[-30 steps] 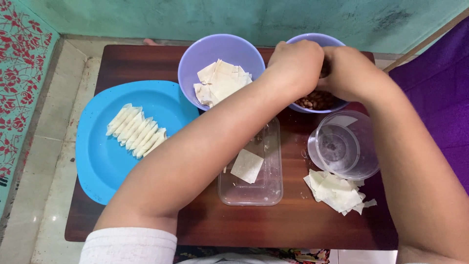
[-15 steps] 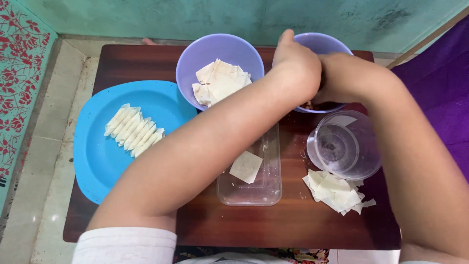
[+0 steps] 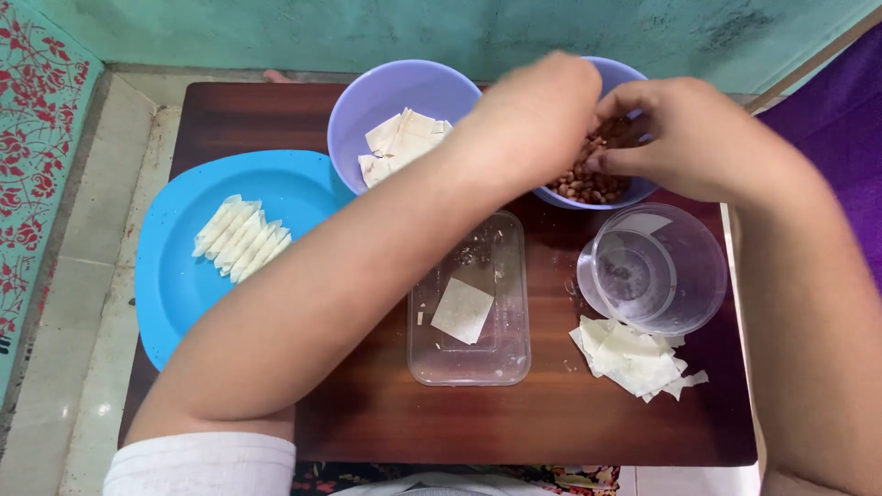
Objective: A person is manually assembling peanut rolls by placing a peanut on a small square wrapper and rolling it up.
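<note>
Head view, both hands' fingers point(image 3: 614, 158) pinching brown nuts point(image 3: 588, 184) inside purple bowl point(image 3: 634, 188)

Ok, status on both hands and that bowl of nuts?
Left hand and right hand both over the purple bowl of peanuts, fingers among the nuts. Grip unclear. Nothing in the way.

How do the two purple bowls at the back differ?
The left purple bowl holds pale flat wrapper pieces and sits untouched; the right purple bowl holds brown peanuts, with the left hand and right hand reaching into it. Both are round and the same colour.
</note>
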